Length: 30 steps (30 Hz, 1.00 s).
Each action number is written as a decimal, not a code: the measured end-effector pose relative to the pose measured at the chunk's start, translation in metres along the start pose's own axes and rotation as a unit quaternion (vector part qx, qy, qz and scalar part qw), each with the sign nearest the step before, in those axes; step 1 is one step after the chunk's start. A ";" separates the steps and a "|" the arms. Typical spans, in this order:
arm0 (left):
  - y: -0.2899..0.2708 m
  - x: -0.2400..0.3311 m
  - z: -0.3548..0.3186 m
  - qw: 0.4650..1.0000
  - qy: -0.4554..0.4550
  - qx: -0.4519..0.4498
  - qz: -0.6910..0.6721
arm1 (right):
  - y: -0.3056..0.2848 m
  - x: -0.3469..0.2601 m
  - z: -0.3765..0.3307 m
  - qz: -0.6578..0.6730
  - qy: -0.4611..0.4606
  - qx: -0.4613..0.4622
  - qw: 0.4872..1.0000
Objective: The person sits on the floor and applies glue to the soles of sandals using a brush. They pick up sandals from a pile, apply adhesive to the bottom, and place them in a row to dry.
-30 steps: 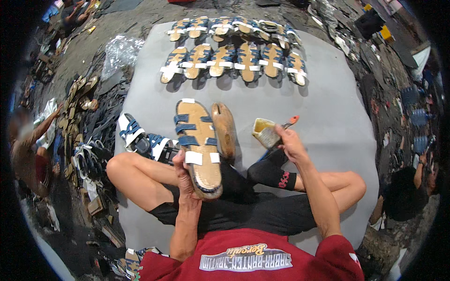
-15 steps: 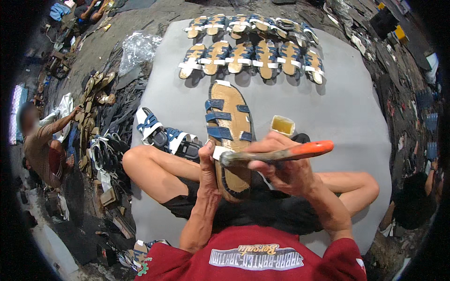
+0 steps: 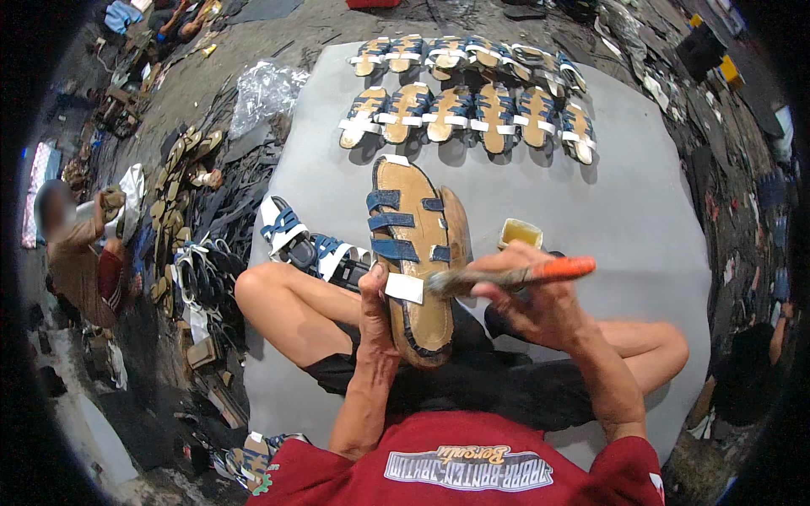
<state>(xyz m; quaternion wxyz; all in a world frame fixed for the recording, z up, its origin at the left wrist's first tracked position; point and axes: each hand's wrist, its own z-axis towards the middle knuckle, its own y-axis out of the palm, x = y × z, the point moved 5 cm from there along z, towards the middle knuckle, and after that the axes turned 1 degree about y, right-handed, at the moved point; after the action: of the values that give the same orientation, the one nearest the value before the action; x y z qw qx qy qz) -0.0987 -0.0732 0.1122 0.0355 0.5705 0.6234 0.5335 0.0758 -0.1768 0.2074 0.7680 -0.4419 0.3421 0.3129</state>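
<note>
My left hand (image 3: 375,325) grips an unfinished sandal (image 3: 409,181) by its left edge, thumb on top near a white strap end. The sandal has a tan insole, blue strap ends folded in from both sides and a dark rim; a brown form shows along its right side. My right hand (image 3: 540,308) is closed round a paint brush (image 3: 564,268) with an orange-tipped handle. The brush lies nearly level, its bristles at the insole's right edge, just right of the white strap end. Beyond my right hand stands a small open container (image 3: 521,233) of yellowish liquid.
Two rows of blue-strapped sandals (image 3: 494,118) stand at the far side of the grey mat (image 3: 607,211). White and blue sandals (image 3: 287,232) lie by my left knee. Farther left, a person (image 3: 80,253) sits beside piled soles (image 3: 173,202) and dark scraps. Clear plastic (image 3: 266,93) lies beyond.
The brush bristles have moved from the white strap end to the right edge of the insole. The sandal has turned slightly, showing the brown form on its right. The whole view has shifted a little.
</note>
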 end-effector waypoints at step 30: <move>-0.012 -0.013 -0.008 0.995 -0.029 -0.014 -0.099 | 0.016 -0.002 0.025 0.030 0.016 -0.073 0.997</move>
<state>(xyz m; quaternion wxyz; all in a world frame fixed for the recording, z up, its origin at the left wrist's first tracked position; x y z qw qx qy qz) -0.1076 -0.0853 0.0999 0.1144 0.5205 0.6678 0.5197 0.0685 -0.1481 0.2113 0.7182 -0.4912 0.3441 0.3528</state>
